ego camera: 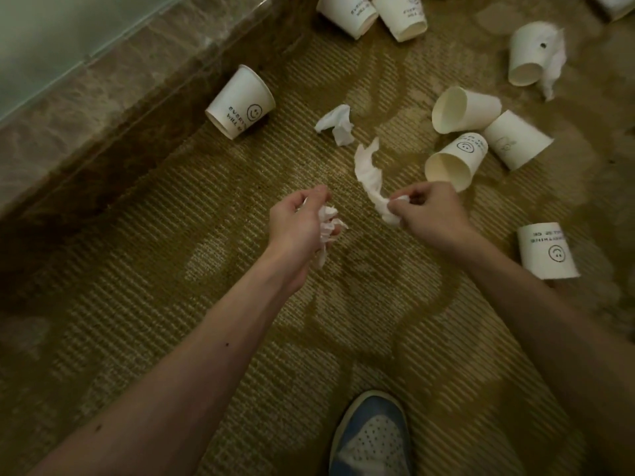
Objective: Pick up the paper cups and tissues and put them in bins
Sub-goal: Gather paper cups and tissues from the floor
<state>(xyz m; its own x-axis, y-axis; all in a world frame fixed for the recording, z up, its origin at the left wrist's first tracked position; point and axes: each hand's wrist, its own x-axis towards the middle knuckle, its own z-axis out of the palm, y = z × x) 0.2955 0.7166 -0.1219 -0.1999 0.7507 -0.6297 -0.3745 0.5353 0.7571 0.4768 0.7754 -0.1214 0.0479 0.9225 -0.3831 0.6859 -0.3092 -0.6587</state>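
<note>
1. Risk: left hand (302, 221) is already full with a crumpled tissue wad (328, 223); adding more could let bits slip out, since loose ends hang below the palm.
2. Risk: the long tissue strip (369, 176) is pinched only at one end by the right hand (429, 209); thin paper, may tear or trail on the carpet (171, 235).
3. No bin in view, so carrying two handfuls any way could shed pieces.
4. Pose: both forearms reach forward and down, hands close together over the carpet; left fingers curled shut around the wad, right fingers (395, 209) pressed together on the strip's end.
5. Still on the floor: one loose tissue (336, 123), another by the far cup (555, 60), and about ten paper cups, e.g. smiley cup (240, 103), a cluster of three (457, 159). The count is uncertain, as the frame edge crops some.
</note>
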